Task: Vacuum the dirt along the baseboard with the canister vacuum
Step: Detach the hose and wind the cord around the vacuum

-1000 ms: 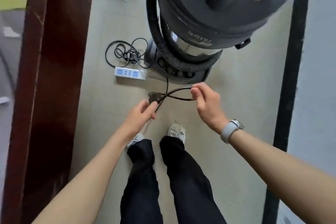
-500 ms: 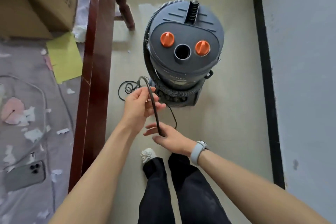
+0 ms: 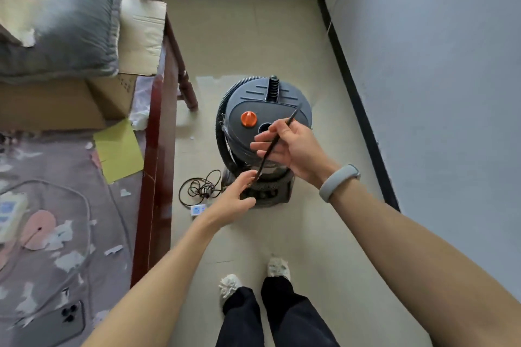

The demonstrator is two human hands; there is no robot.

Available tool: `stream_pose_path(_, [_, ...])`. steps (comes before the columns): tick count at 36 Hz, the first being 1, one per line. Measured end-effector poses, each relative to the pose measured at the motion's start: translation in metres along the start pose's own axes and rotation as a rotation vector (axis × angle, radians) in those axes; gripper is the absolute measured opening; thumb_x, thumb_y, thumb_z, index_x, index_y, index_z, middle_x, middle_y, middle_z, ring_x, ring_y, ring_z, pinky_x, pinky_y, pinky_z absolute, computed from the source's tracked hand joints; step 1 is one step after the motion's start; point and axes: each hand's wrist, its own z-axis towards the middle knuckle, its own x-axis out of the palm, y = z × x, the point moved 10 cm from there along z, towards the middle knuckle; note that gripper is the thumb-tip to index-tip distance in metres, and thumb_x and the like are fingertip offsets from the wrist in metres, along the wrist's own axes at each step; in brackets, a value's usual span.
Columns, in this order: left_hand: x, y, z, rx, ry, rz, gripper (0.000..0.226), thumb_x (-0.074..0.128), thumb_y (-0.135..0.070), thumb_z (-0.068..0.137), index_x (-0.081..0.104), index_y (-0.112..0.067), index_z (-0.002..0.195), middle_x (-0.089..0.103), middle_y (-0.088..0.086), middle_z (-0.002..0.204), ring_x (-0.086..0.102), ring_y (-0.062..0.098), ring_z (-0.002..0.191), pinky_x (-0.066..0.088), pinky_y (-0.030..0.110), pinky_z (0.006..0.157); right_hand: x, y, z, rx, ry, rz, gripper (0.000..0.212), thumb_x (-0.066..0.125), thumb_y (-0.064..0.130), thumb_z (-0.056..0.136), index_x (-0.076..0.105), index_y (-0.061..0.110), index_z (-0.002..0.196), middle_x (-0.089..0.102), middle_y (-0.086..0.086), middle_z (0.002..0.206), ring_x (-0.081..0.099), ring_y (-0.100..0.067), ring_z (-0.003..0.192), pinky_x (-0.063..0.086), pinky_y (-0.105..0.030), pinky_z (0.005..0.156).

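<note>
Narrow strip of beige tiled floor between a dark wooden bed frame and a pale wall edged by a black baseboard. Since half a second back I note the view has pulled up and away — the far corner of the room now shows, and the cord, then hanging between my hands near the floor, is lifted across the vacuum's lid.

Items as I count them:
- One canister vacuum, grey, upright mid-floor near the baseboard, ribbed hose wrapped round its body; one orange knob visible, the second now hidden behind my right hand.
- One black cord — stretched taut between both hands.
- Right hand, grey wristband: fingers curled, gripping the cord's upper stretch.
- Left hand: thumb and fingertips pinching the lower end.
- One loose coil of cable beside the vacuum's base, by one white power strip.
- One phone, on the bed cover.
- Two shoes.
</note>
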Motion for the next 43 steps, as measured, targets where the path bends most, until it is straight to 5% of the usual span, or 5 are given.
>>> stream_pose_path(3, [-0.004,0.002,0.0,0.062,-0.065,0.197,0.015,0.052,-0.007,0.096,0.055,-0.02,0.104,0.056,-0.012,0.087,0.05,0.013,0.069,0.038,0.025,0.074,-0.003,0.016,-0.01,-0.022,-0.029,0.1,0.026,0.03,0.017,0.106,0.046,0.007,0.089,0.069,-0.007,0.069,0.071,-0.026,0.068,0.06,-0.038,0.068])
stream_pose_path(14, [-0.057,-0.017,-0.022,0.19,-0.246,0.398,0.026,0.054,-0.014,0.098,0.056,-0.029,0.077,0.048,-0.008,0.052,0.043,0.007,0.053,0.034,0.02,0.058,-0.1,0.016,-0.043,-0.046,-0.54,0.36,0.034,0.033,0.016,0.105,0.049,0.003,0.079,0.055,-0.005,0.052,0.054,-0.016,0.044,0.054,-0.03,0.054])
stream_pose_path(24, [-0.023,-0.202,-0.011,0.462,-0.119,0.272,0.03,0.053,-0.012,0.098,0.063,-0.029,0.076,0.052,-0.013,0.054,0.05,0.01,0.053,0.051,0.033,0.062,-0.138,0.068,-0.047,-0.087,-0.471,0.713,0.032,0.034,0.022,0.106,0.054,-0.001,0.094,0.068,-0.009,0.067,0.068,-0.02,0.062,0.059,-0.031,0.052])
stream_pose_path(39, [0.068,-0.441,0.13,0.533,-0.186,0.257,0.01,0.067,-0.027,0.09,0.075,-0.023,0.085,0.066,-0.001,0.096,0.056,0.009,0.086,0.041,0.023,0.082,-0.169,0.139,0.014,-0.062,0.086,-0.183,0.028,0.038,0.002,0.099,0.058,0.007,0.119,0.068,-0.005,0.109,0.059,-0.017,0.108,0.043,-0.042,0.102])
stream_pose_path(43, [0.064,-0.476,0.171,0.502,-0.278,0.181,0.018,0.069,-0.026,0.089,0.075,-0.014,0.1,0.068,0.001,0.101,0.056,0.008,0.088,0.039,0.022,0.082,-0.218,0.193,0.034,-0.284,-0.1,-0.376,0.026,0.038,0.007,0.103,0.056,0.016,0.087,0.055,-0.007,0.078,0.058,-0.016,0.078,0.049,-0.02,0.077])
